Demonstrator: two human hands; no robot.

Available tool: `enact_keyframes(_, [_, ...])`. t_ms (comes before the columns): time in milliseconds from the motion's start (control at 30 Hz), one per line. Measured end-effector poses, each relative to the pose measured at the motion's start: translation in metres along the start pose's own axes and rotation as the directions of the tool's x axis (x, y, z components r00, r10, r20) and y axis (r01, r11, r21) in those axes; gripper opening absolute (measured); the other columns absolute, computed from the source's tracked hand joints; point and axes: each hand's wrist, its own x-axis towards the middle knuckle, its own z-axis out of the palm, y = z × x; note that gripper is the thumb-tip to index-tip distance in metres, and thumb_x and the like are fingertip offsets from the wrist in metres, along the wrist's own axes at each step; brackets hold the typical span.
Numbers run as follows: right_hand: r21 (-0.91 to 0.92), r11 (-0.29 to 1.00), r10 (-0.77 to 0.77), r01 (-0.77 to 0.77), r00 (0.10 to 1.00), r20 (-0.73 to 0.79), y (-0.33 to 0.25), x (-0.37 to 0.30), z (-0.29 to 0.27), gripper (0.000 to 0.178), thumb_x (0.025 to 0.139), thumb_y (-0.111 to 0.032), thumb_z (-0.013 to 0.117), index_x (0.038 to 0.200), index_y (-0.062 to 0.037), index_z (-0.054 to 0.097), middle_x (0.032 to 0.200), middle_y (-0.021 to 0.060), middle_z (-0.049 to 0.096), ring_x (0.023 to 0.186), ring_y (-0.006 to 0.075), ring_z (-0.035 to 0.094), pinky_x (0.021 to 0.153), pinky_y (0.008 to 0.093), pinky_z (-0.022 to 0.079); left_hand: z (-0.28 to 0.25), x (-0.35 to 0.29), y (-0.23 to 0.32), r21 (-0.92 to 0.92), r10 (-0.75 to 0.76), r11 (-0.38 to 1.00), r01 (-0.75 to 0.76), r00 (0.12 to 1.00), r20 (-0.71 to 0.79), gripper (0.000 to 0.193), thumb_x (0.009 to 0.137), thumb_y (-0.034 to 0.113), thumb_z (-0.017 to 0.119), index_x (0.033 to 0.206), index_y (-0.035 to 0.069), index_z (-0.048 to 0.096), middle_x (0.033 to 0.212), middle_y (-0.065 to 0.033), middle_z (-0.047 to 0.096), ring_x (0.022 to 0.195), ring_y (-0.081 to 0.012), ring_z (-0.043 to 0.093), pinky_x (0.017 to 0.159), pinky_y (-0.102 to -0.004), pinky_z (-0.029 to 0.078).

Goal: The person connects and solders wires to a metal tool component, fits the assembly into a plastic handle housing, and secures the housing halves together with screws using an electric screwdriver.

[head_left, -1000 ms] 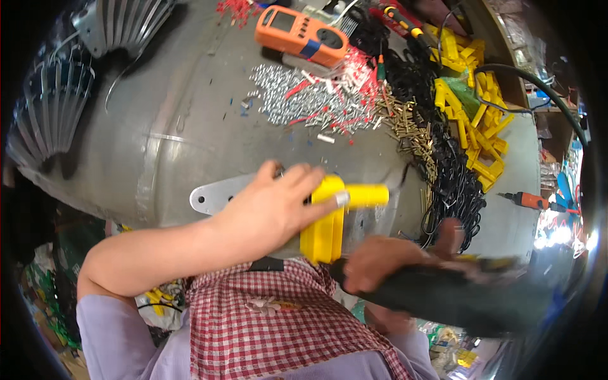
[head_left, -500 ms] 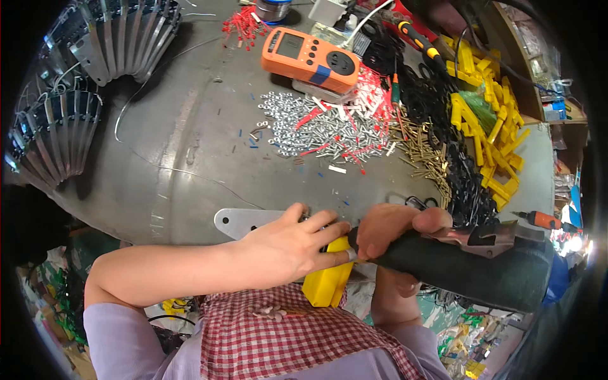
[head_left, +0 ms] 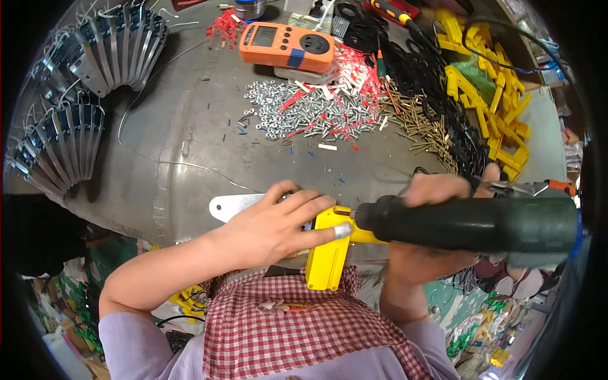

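My left hand [head_left: 269, 231] is closed around a yellow plastic handle-like part [head_left: 325, 263] at the table's near edge. A silver wrap covers one of its fingertips. From under that hand a flat metal plate [head_left: 231, 206] with a round hole sticks out to the left; where it meets the yellow part is hidden. My right hand [head_left: 434, 189] grips a dark power screwdriver [head_left: 475, 223], held nearly level. Its bit points left, with the tip at the upper end of the yellow part. Whether a screw sits at the tip cannot be made out.
Beyond my hands lie a pile of silver screws and nuts [head_left: 310, 114], brass-coloured screws [head_left: 424, 126] and an orange multimeter [head_left: 287, 47]. Yellow plastic parts [head_left: 491, 101] heap up at right beside black rings and cords [head_left: 453, 136]. Fanned metal strip assemblies [head_left: 69, 145] stand at left.
The power screwdriver has swung from a slant to nearly level, its tip now at the yellow part's upper end. More of the yellow part shows. The whole view has shifted slightly.
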Motion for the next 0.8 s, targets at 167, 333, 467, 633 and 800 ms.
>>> enact_keyframes(167, [0.172, 0.935, 0.349, -0.309, 0.887, -0.303, -0.036, -0.009, -0.053, 0.061, 0.090, -0.037, 0.054, 0.136, -0.0063, 0.028, 0.105, 0.0081, 0.050, 0.103, 0.0235, 0.050, 0.100, 0.0481, 0.036, -0.004, -0.009, -0.001, -0.124, -0.209, 0.971, 0.204, 0.977, -0.035, 0.074, 0.065, 0.029, 0.074, 0.128, 0.006, 0.042, 0.127, -0.0142, 0.051, 0.116, -0.0346, 0.047, 0.102, -0.0503, 0.030])
enact_keyframes(333, [0.431, 0.880, 0.414, -0.200, 0.768, -0.489, -0.046, -0.032, -0.110, 0.037, 0.092, -0.033, 0.048, 0.118, -0.0068, 0.044, 0.088, 0.0035, 0.048, 0.087, 0.0181, 0.050, 0.092, 0.0425, 0.039, 0.000, -0.008, -0.006, -0.243, -0.307, 0.926, 0.289, 0.951, -0.039, 0.084, 0.066, 0.035, 0.076, 0.129, 0.003, 0.030, 0.122, -0.0094, 0.059, 0.112, -0.0398, 0.049, 0.102, -0.0507, 0.030])
enact_keyframes(467, [0.413, 0.887, 0.422, -0.207, 0.726, -0.542, -0.038, -0.031, -0.101, 0.034, 0.089, -0.030, 0.051, 0.114, -0.0080, 0.045, 0.084, 0.0018, 0.047, 0.083, 0.0165, 0.049, 0.090, 0.0410, 0.039, 0.002, -0.010, -0.009, -0.233, -0.267, 0.942, 0.243, 0.961, -0.076, 0.082, 0.067, 0.030, 0.074, 0.129, 0.004, 0.026, 0.124, -0.0115, 0.059, 0.112, -0.0414, 0.049, 0.101, -0.0511, 0.031])
enact_keyframes(633, [0.481, 0.853, 0.445, -0.203, 0.764, -0.467, -0.023, -0.034, -0.103, 0.037, 0.087, -0.030, 0.054, 0.115, -0.0082, 0.045, 0.084, 0.0014, 0.047, 0.084, 0.0161, 0.049, 0.090, 0.0407, 0.039, -0.006, -0.006, -0.002, -0.258, -0.322, 0.920, 0.295, 0.944, -0.068, 0.073, 0.059, 0.018, 0.077, 0.121, 0.001, 0.043, 0.105, -0.0197, 0.056, 0.101, -0.0377, 0.052, 0.096, -0.0455, 0.038])
enact_keyframes(800, [0.320, 0.915, 0.395, -0.248, 0.719, -0.572, -0.029, -0.041, -0.099, 0.039, 0.089, -0.030, 0.052, 0.119, -0.0054, 0.044, 0.088, 0.0005, 0.045, 0.088, 0.0132, 0.050, 0.091, 0.0369, 0.041, -0.013, -0.005, -0.013, -0.788, -0.604, 0.515, 0.336, 0.795, -0.055, 0.055, 0.072, 0.017, 0.074, 0.119, 0.005, 0.048, 0.103, -0.0126, 0.061, 0.094, -0.0329, 0.059, 0.082, -0.0378, 0.048])
